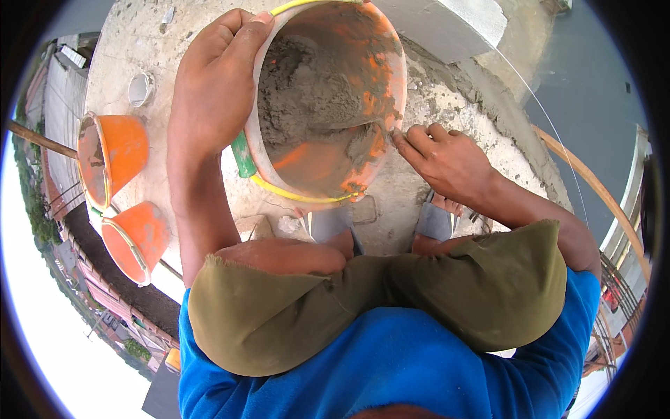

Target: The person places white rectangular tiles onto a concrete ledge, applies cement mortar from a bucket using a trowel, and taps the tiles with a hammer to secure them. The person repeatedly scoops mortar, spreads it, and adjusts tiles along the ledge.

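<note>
An orange bucket [377, 77] with a yellow handle stands tilted toward me on the concrete slab, with grey mortar [310, 91] inside. My left hand [213, 84] grips its rim at the upper left. My right hand [443, 157] rests at the rim's right side with fingers closed; whether it holds a tool there is hidden by the bucket wall. A green handle [243, 155] pokes out below the bucket's left side. I squat over it, knees in olive shorts.
Two more orange buckets [115, 157] [136, 237] lie on their sides at the slab's left edge, beside a drop to the street. A white pipe end [141, 89] sits in the slab. A grey block [447, 24] lies beyond the bucket, with a taut string running right.
</note>
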The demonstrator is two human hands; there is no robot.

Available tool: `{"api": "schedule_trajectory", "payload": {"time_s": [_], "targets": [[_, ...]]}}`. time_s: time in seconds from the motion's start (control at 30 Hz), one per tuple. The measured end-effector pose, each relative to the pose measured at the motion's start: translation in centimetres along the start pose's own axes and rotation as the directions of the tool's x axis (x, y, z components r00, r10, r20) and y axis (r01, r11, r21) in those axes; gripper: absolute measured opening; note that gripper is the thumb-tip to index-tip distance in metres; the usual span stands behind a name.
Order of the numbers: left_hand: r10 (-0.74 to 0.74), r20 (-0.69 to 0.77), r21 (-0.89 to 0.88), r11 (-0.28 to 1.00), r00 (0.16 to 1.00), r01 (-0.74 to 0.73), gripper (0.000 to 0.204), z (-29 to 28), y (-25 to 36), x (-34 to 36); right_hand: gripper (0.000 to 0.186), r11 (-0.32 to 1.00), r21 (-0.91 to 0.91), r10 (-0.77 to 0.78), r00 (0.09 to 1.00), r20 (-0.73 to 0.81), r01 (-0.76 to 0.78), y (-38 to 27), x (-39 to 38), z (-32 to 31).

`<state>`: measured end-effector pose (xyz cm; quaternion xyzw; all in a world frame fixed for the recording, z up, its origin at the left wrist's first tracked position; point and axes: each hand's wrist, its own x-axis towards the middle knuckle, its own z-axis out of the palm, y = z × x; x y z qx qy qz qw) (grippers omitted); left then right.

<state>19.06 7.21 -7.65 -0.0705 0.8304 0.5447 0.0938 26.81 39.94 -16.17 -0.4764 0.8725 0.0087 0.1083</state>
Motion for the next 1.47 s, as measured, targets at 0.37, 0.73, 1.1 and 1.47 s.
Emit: {"api": "schedule_trajectory", "payload": {"time_s": [0.37, 0.73, 1.1, 1.47], "targets": [[0.042, 0.083, 0.012, 0.999, 0.996, -0.043, 0.032, -0.5, -0.1, 0.0, 0.062, 0.974, 0.125, -0.165, 0.972, -0.168, 0.187, 1.3, 1.5, 3.8], [0.056, -0.088, -0.039, 0.997, 0.995, -0.06, 0.029, 0.6, -0.6, 0.8, 0.058, 0.74, 0.671, 0.008, 0.998, 0.055, -0.043, -0.7, 0.7, 1.2], [0.005, 0.025, 0.052, 0.999, 1.0, -0.006, 0.036, 1.1, 1.2, 1.0, 0.056, 0.446, 0.892, 0.133, 0.991, 0.018, -0.076, 0.1, -0.9, 1.3], [0.012, 0.023, 0.166, 0.986, 1.0, -0.016, 0.029, 0.7, 0.9, 0.5, 0.058, 0.958, 0.278, 0.061, 0.997, 0.056, -0.075, 1.9, -0.2, -1.9]]}}
